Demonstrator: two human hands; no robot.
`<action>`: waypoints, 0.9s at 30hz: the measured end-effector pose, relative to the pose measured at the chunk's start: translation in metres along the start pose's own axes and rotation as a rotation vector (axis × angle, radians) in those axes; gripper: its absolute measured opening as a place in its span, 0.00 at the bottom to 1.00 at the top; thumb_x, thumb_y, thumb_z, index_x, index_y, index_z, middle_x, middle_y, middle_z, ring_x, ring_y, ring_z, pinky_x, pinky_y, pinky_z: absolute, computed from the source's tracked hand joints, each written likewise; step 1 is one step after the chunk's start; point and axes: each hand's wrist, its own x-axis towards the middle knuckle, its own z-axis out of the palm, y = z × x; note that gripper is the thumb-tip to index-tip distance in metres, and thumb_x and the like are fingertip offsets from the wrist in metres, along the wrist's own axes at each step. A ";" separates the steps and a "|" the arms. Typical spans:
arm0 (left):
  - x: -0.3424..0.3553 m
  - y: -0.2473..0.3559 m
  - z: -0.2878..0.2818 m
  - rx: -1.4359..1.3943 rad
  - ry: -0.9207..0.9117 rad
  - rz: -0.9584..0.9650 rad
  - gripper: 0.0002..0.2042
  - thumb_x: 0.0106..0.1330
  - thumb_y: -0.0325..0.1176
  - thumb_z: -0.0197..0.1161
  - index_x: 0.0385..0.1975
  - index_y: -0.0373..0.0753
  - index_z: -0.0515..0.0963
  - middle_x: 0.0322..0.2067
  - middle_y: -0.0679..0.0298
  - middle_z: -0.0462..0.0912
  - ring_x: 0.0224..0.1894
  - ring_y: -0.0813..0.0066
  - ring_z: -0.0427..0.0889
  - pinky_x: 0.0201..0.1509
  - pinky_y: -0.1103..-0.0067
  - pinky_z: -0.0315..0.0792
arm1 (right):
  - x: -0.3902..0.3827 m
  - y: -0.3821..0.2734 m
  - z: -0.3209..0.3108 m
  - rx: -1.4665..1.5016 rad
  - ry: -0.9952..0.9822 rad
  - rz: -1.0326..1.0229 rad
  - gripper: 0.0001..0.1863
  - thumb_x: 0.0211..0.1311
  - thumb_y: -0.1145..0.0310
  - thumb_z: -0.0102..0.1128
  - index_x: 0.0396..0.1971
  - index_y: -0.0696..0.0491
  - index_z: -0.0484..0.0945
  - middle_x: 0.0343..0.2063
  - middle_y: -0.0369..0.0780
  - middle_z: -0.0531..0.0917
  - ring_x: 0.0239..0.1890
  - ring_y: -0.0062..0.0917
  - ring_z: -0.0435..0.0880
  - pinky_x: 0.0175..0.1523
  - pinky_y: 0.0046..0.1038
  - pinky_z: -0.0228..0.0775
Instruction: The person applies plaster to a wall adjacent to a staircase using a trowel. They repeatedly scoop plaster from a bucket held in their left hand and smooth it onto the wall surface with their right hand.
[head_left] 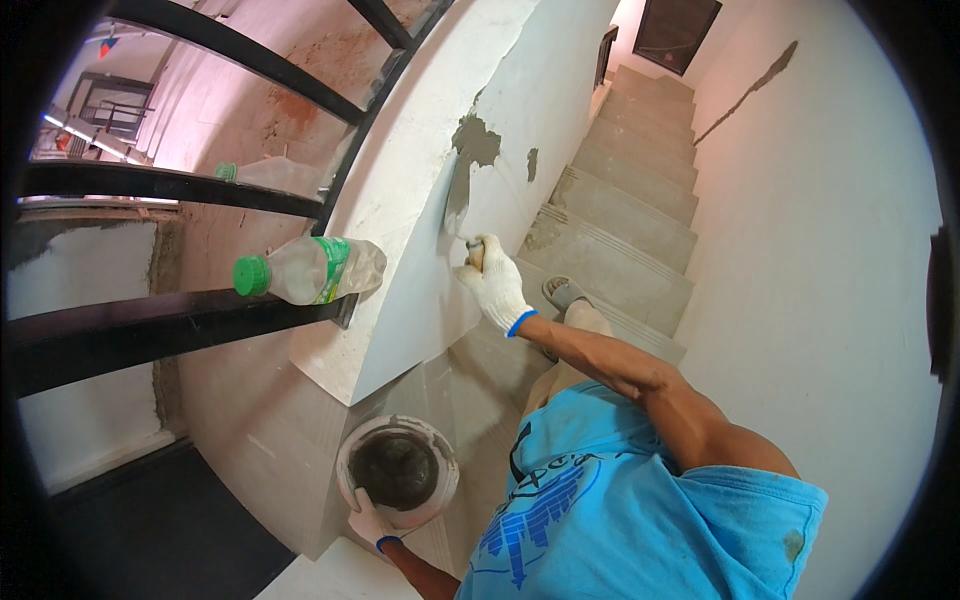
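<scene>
My right hand point(492, 275), in a white knit glove with a blue cuff, is closed round the handle of a trowel point(457, 208). Its thin blade lies along the white stairway wall point(400, 300), just under a patch of wet grey mortar point(476, 142). Lower down, my left hand point(370, 521), gloved too, grips the near left rim of a round bucket point(440, 497). Grey mortar point(395, 468) sits inside it, and my thumb shows over the rim while the other fingers are mostly hidden.
A clear plastic bottle point(300, 270) with a green cap lies on its side at the wall's top edge by the black railing point(150, 335). Tiled stairs point(610, 245) run along the wall, with my sandalled foot point(565, 293) on them. A second white wall point(800, 230) stands at right.
</scene>
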 end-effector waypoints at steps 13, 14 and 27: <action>-0.004 0.001 -0.001 -0.006 0.027 -0.002 0.31 0.69 0.52 0.63 0.40 0.17 0.82 0.31 0.47 0.88 0.34 0.61 0.83 0.43 0.64 0.75 | 0.033 -0.007 -0.024 -0.009 0.010 0.057 0.28 0.57 0.65 0.69 0.56 0.58 0.71 0.32 0.49 0.83 0.38 0.48 0.85 0.46 0.44 0.76; -0.004 0.003 -0.001 -0.008 0.014 -0.004 0.32 0.69 0.52 0.63 0.42 0.17 0.82 0.33 0.44 0.88 0.35 0.59 0.84 0.44 0.63 0.76 | 0.036 -0.004 -0.021 -0.010 0.026 0.022 0.28 0.57 0.65 0.68 0.56 0.58 0.71 0.32 0.49 0.83 0.38 0.49 0.85 0.46 0.44 0.76; -0.002 -0.002 -0.001 0.015 0.004 -0.027 0.32 0.69 0.52 0.62 0.44 0.17 0.82 0.35 0.44 0.88 0.36 0.57 0.84 0.45 0.63 0.75 | 0.007 0.004 -0.027 -0.006 -0.065 0.014 0.26 0.57 0.66 0.69 0.55 0.56 0.71 0.33 0.50 0.83 0.40 0.50 0.85 0.45 0.45 0.76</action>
